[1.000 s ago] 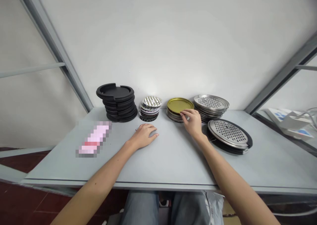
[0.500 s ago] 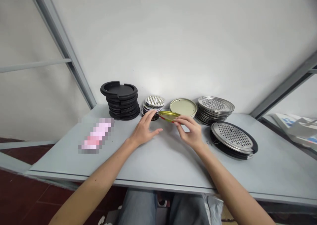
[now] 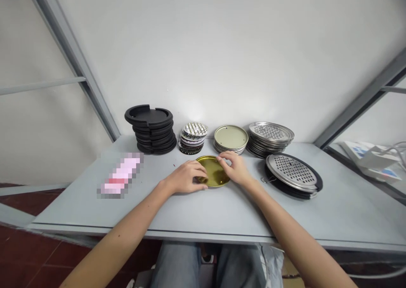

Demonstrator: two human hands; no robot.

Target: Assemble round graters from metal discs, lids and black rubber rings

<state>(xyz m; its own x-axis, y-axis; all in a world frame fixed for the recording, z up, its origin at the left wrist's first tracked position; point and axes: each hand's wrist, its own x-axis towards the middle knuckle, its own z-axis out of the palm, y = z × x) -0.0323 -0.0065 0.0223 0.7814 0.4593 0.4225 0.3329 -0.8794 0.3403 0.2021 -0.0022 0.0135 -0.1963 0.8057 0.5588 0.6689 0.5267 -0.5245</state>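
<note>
A round, shallow gold metal lid (image 3: 213,169) lies on the table in front of me, its shiny inside facing up. My left hand (image 3: 187,178) is at its left edge, the fingers bent over the rim and the thumb low at the near side. At the upper right rim, my right hand (image 3: 234,166) grips the lid between thumb and fingers. Just behind stand a stack of pale round metal lids (image 3: 231,137) and a stack of small grater discs (image 3: 194,130) with raised teeth.
A tall stack of black notched rings (image 3: 154,129) stands back left. At the right are stacked metal grater plates (image 3: 271,132) and a black-rimmed grater assembly (image 3: 293,171). A blurred pink item (image 3: 122,174) lies left on the grey table (image 3: 152,214). Metal posts (image 3: 68,38) flank the wall.
The gold lid has come down from a tilted, raised position to lie on the table nearer me. My left hand has moved from open beside it to its left rim.
</note>
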